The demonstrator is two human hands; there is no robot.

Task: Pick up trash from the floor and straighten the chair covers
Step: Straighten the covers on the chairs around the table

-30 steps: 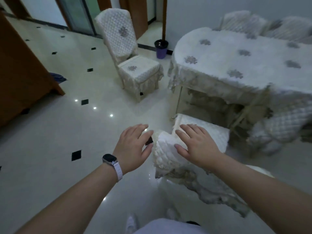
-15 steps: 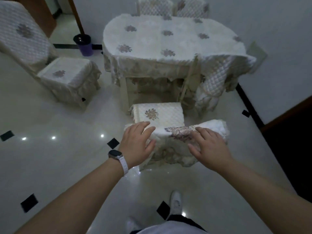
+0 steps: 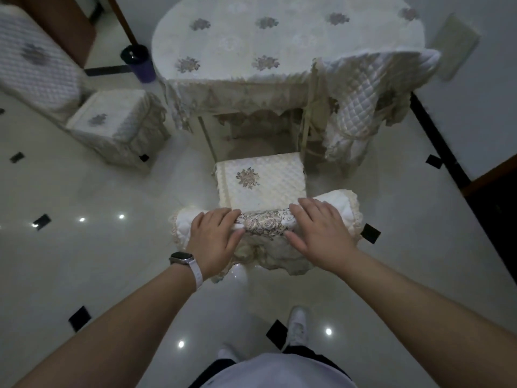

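A chair with a cream quilted cover stands right in front of me, its seat (image 3: 265, 180) tucked toward the table. Its backrest cover (image 3: 264, 224) has a floral patch on the top edge. My left hand (image 3: 215, 239) lies flat on the left part of that top edge, fingers spread, a white watch on the wrist. My right hand (image 3: 319, 231) rests on the right part, fingers over the top. Neither hand visibly pinches the fabric. No trash is visible on the floor.
The oval table (image 3: 279, 37) with a flowered cloth stands beyond the chair. A rumpled quilted cover (image 3: 361, 99) hangs at its right corner. Another covered chair (image 3: 112, 121) stands at the left, and a purple bin (image 3: 138, 63) behind it. A dark wooden door is at the right.
My view has swung so that I stand squarely behind the chair. Both hands have come down from hovering onto the top of the backrest cover.
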